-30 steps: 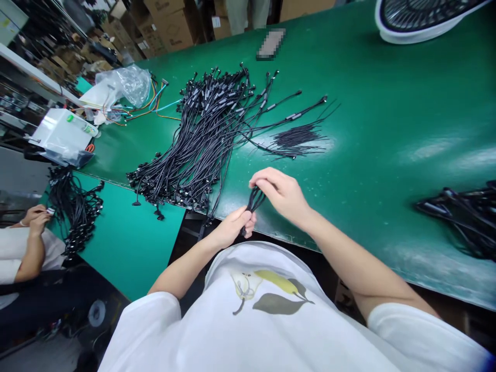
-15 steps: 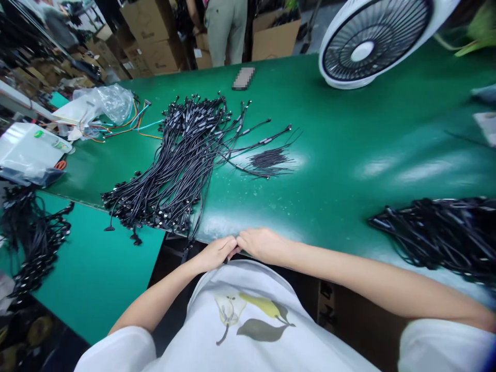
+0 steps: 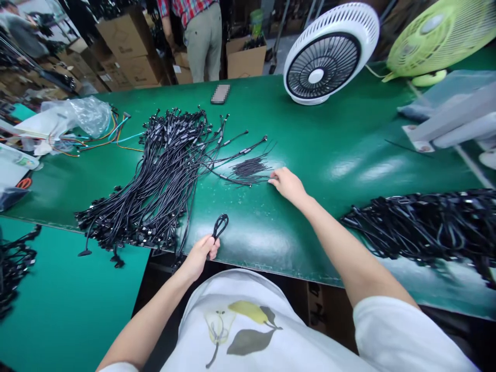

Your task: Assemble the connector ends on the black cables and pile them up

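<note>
The left hand (image 3: 200,254) is closed around a looped black cable (image 3: 216,231) at the near edge of the green bench (image 3: 251,237); the loop rises clear of the fist, but its lower part is hidden by the palm and fingers. The right hand (image 3: 289,185) reaches across the bench, its thumb and fingertips drawn close together at the right end of a small pile of thin black ties (image 3: 248,167); whether they pinch one of these is too small to tell. To the left spreads a large heap of cables (image 3: 163,175), strands overlapping so that single ones are hard to follow. On the right lies a bundle of looped cables (image 3: 426,225), cut off by the picture's right edge. Farther back, the phone (image 3: 220,94) has a pixelated screen, the yellow-green fan (image 3: 430,39) is cut off at the top, and a person in a checked shirt (image 3: 196,10) shows without a head.
</note>
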`<state>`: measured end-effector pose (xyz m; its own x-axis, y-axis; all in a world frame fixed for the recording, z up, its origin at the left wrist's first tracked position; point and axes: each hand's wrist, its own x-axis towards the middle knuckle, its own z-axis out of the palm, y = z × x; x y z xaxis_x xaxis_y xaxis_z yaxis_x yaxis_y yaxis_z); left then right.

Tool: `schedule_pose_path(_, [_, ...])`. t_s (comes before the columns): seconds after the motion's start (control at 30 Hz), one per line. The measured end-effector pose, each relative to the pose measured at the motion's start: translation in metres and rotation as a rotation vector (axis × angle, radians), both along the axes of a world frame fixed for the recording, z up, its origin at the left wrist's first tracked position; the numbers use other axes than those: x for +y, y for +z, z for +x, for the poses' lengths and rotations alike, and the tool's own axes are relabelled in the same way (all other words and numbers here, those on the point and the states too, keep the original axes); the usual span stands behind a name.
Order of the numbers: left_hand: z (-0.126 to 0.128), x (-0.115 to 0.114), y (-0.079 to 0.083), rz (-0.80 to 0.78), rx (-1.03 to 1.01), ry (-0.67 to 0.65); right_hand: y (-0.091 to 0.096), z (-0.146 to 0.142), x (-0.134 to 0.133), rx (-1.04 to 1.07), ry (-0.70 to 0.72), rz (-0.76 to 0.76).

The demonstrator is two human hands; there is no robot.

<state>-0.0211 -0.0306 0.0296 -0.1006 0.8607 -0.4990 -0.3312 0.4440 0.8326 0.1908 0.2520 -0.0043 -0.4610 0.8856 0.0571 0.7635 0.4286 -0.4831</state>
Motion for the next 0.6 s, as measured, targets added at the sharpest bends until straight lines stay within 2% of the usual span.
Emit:
schedule_pose_path(0.07, [0.000,0.004,0.007,0.014,-0.029,0.035,-0.013,0.004,0.009,-0.030,0.012,-0.022])
schedule_pose_path(0.17, [0.002,0.006,0.011,0.037,-0.064,0.089,-0.023,0.009,0.005,-0.050,0.040,-0.030])
schedule_pose_path(0.3, [0.006,0.007,0.015,0.071,-0.118,0.083,-0.024,0.011,0.003,0.018,0.001,-0.009])
schedule_pose_path(0.47, [0.007,0.004,0.023,0.115,-0.115,0.073,-0.023,0.003,0.012,-0.003,0.008,-0.110])
schedule_pose_path(0.6, [0.005,-0.002,0.023,0.105,-0.122,0.113,-0.015,0.015,0.009,-0.016,-0.020,-0.156])
